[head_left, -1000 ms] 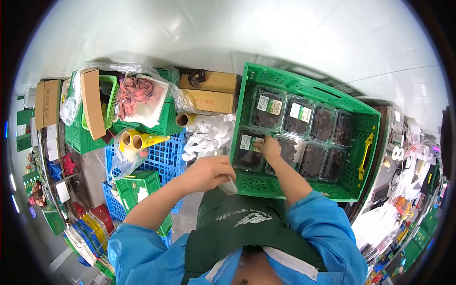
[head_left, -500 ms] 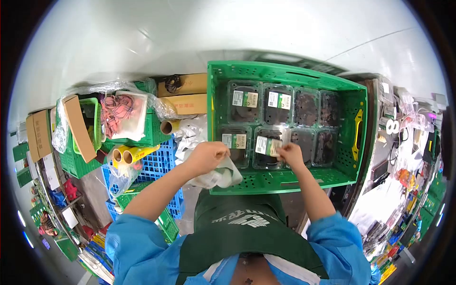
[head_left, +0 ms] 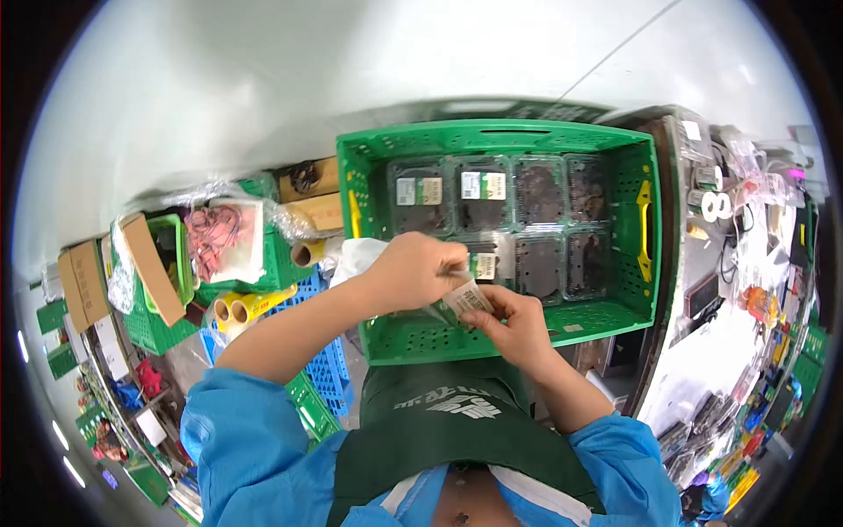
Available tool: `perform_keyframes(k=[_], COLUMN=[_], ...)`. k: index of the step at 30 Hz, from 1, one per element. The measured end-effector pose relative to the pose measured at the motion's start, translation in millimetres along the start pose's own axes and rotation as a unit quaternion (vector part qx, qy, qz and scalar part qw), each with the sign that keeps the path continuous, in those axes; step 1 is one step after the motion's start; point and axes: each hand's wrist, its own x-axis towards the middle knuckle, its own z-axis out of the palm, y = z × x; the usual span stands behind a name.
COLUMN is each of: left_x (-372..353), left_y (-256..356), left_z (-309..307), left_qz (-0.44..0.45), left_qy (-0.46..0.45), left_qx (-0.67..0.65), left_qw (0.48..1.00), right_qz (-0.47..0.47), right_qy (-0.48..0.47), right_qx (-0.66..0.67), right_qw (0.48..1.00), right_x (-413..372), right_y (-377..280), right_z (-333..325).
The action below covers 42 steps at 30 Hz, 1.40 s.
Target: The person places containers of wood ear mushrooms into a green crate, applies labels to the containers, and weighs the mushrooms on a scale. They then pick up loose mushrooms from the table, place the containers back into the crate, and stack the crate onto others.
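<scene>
Hands meet just above the near wall of the green crate (head_left: 580,321), close in front of your apron (head_left: 457,422). Your left hand (head_left: 411,268) is curled, with its fingertips pressed together on the upper edge of a small printed label (head_left: 468,301). Your right hand (head_left: 518,327) comes up from the crate's near side. Its thumb and forefinger pinch the same label at the lower end, and the other fingers are folded in. The label sits between your two hands, over the near-left part of the crate and clear of the boxes. Inside the crate lie two rows of clear boxes (head_left: 537,189) of dark produce. Those toward the crate's left end, like the labelled box (head_left: 483,186), carry green-and-white stickers. Left of the crate sit a blue crate (head_left: 329,364), cardboard cartons (head_left: 307,180) and yellow rolls (head_left: 241,307).
</scene>
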Motion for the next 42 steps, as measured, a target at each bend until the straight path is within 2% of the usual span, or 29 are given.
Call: perform_keyframes(k=[2,4,5,6,8,9,10,11,12,13,14,15,17,18,19,20,21,22,23,24,25,26,29,32,35,37,39,40,42], left_x=[5.8,6.4,2.3,-1.8,-27.4,-55.2,-82.4,-126.3,-152.1,-207.9,-293.3,-391.3,-524.7,-478.0,-497.6,-439.5,-311.7,-225.1,-146.8,-96.1,-51.6,-23.7,21.4,38.1,54.1,61.8,63.8,63.9,61.7], left_y=[-1.4,-22.4,-32.9,-42.5,-17.2,-19.4,-3.4,-1.3,2.5,-27.7,-52.8,-62.0,-34.5,-32.0,-21.3,-25.6,16.4,13.6,32.5,35.7,49.3,54.3,69.4,73.9,66.8,38.9,2.1,7.5,35.6], left_z=[4.3,2.0,-6.3,-16.2,-45.9,-53.6,-56.3,-55.1,-45.5,-46.6,-50.7,-85.8,-163.9,-193.2,-237.4,-233.1,-166.1,-137.2,-112.7,-87.7,-69.3,-55.2,-19.0,2.8,20.4,27.7,21.3,14.9,12.3], left_qz=[0.037,0.102,0.034,-0.034,-0.115,-0.077,-0.144,-0.145,-0.069,-0.180,-0.354,-0.388,-0.525,-0.336,-0.451,-0.372,-0.263,-0.230,-0.266,-0.155,-0.149,-0.099,-0.066,-0.038,0.019,0.031,-0.012,-0.066,-0.127], left_qy=[-0.024,0.000,0.047,0.093,0.165,0.209,0.239,0.175,0.061,-0.058,-0.100,-0.022,0.117,0.475,0.379,0.367,0.357,0.271,0.047,-0.090,-0.160,-0.149,-0.036,-0.030,-0.038,-0.056,0.040,0.019,-0.020], left_qx=[0.104,0.207,0.114,0.020,0.013,-0.091,-0.166,-0.457,-0.660,-0.451,-0.117,0.086,0.416,0.158,0.334,0.129,0.099,-0.207,-0.013,0.040,0.032,0.043,-0.177,-0.126,0.154,0.208,-0.042,-0.099,-0.191], left_qw=[0.994,0.973,0.992,0.995,0.979,0.971,0.946,0.860,0.745,0.872,0.923,0.917,0.733,0.798,0.736,0.843,0.891,0.911,0.963,0.983,0.975,0.983,0.981,0.991,0.987,0.976,0.998,0.993,0.973], right_qz=[-0.125,-0.141,-0.158,-0.092,-0.007,0.015,0.070,0.125,0.122,0.157,0.185,0.209,0.132,0.125,0.039,-0.041,-0.113,-0.050,-0.173,-0.167,-0.232,-0.190,-0.151,-0.133,-0.088,-0.089,-0.011,0.023,0.045], right_qy=[0.087,0.148,0.201,0.258,0.321,0.332,0.327,0.318,0.313,0.312,0.297,0.266,0.294,0.297,0.296,0.284,0.203,0.097,-0.015,-0.124,-0.176,-0.215,-0.046,-0.002,0.003,0.104,0.251,0.285,0.333], right_qx=[-0.190,-0.160,-0.125,-0.043,0.038,0.035,-0.012,-0.061,-0.064,-0.266,-0.453,-0.474,-0.422,-0.421,-0.314,-0.198,-0.086,0.008,-0.025,0.014,0.036,0.096,0.061,0.031,-0.037,-0.077,0.052,0.033,-0.191], right_qw=[0.970,0.966,0.959,0.961,0.946,0.942,0.942,0.938,0.940,0.899,0.820,0.813,0.848,0.848,0.901,0.937,0.969,0.994,0.985,0.978,0.956,0.953,0.986,0.991,0.995,0.988,0.966,0.958,0.922], right_x=[-5.5,3.7,14.2,34.0,91.3,120.7,154.3,175.4,177.0,181.4,184.3,185.6,168.2,166.4,157.3,140.5,125.5,100.0,81.6,56.4,44.0,29.5,0.7,-15.9,-22.0,-9.7,31.8,57.4,115.8], right_y=[1.6,14.2,25.5,44.3,105.7,139.5,166.6,180.9,178.1,170.0,164.3,165.2,166.9,150.5,126.3,102.8,72.5,28.2,11.5,-19.0,-26.0,-32.0,-37.7,-30.5,-20.4,20.2,69.1,101.8,166.8], right_z=[-21.0,-50.3,-68.1,-89.5,-142.2,-163.0,-174.8,-184.2,-190.6,-194.9,-192.5,-205.6,-226.6,-219.2,-200.7,-174.7,-137.2,-99.3,-77.1,-63.0,-53.8,-48.4,-53.4,-73.4,-98.4,-132.6,-196.0,-233.7,-288.4])
